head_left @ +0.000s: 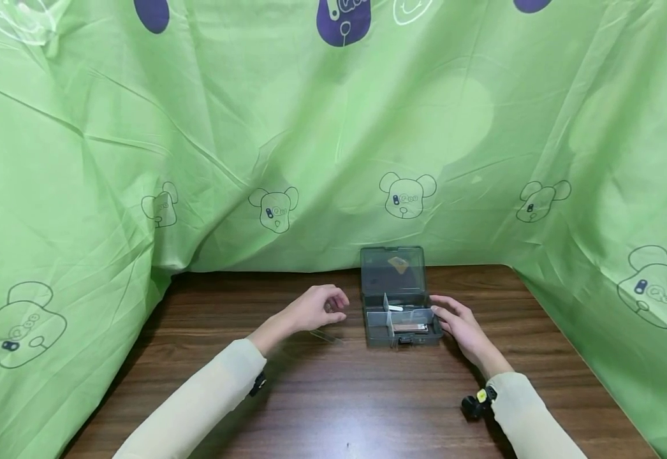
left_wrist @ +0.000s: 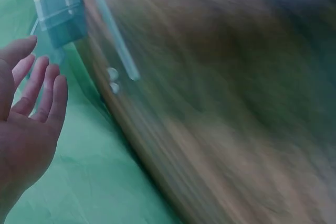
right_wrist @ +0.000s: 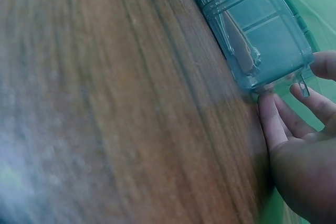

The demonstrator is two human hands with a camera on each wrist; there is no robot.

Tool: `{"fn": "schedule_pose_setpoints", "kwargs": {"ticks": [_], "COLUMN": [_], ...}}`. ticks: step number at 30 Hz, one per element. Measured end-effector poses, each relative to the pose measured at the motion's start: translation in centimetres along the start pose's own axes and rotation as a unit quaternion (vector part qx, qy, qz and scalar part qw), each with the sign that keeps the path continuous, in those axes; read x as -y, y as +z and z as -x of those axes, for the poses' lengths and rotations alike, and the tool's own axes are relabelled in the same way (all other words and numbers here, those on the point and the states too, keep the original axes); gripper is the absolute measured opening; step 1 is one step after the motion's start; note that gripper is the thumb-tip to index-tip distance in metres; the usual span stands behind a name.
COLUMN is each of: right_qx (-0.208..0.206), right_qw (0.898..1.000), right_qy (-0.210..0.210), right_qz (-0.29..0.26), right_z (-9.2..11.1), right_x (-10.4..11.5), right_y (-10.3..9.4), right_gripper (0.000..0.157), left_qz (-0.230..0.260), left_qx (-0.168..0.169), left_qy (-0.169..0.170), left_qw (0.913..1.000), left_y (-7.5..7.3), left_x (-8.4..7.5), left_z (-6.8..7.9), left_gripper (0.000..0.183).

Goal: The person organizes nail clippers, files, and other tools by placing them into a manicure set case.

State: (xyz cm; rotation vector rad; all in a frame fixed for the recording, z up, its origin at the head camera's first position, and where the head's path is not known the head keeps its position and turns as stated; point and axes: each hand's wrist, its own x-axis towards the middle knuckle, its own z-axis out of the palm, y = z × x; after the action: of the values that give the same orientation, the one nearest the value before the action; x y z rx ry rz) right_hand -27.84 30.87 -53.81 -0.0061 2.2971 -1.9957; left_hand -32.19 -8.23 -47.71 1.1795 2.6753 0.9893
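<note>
A grey see-through compartment box (head_left: 378, 340) lies on the table with its lid (head_left: 379, 271) raised at the back. A nail clipper (head_left: 409, 328) rests in its front right compartment, and a small white piece (head_left: 395, 308) lies behind the divider. My right hand (head_left: 464, 328) touches the box's right side with its fingers nearly straight. Left of the box, my left hand (head_left: 313, 309) hovers with loosely bent fingers and holds nothing. A thin clear stick (left_wrist: 116, 35) lies on the table near it. Beside the stick are two small shiny pieces (left_wrist: 113, 80), blurred.
The brown wooden table (head_left: 356, 395) carries everything. Green patterned cloth (head_left: 333, 159) hangs behind it and along both sides, close behind the raised lid. A small camera (head_left: 471, 407) sits on my right wrist.
</note>
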Motion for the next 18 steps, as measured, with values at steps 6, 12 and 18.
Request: {"fn": "schedule_pose_setpoints", "kwargs": {"ticks": [6,12,18], "right_qx": [0.001,0.003,0.004], "right_qw": [1.000,1.000,1.000], "right_qy": [0.000,-0.001,0.000], "right_qz": [0.005,0.006,0.005], "right_z": [0.0,0.0,0.0], "right_x": [0.0,0.1,0.1], "right_y": [0.1,0.0,0.0], "right_gripper": [0.051,0.053,0.052], "left_qz": [-0.016,-0.014,-0.006], "left_qx": [0.014,0.030,0.051], "left_qy": [-0.013,-0.022,-0.032], "left_qw": [0.9997,0.9992,0.9982], "left_y": [0.1,0.1,0.7], "left_x": [1.2,1.4,1.5], "left_z": [1.9,3.0,3.9], "left_gripper": [0.030,0.029,0.027]}}
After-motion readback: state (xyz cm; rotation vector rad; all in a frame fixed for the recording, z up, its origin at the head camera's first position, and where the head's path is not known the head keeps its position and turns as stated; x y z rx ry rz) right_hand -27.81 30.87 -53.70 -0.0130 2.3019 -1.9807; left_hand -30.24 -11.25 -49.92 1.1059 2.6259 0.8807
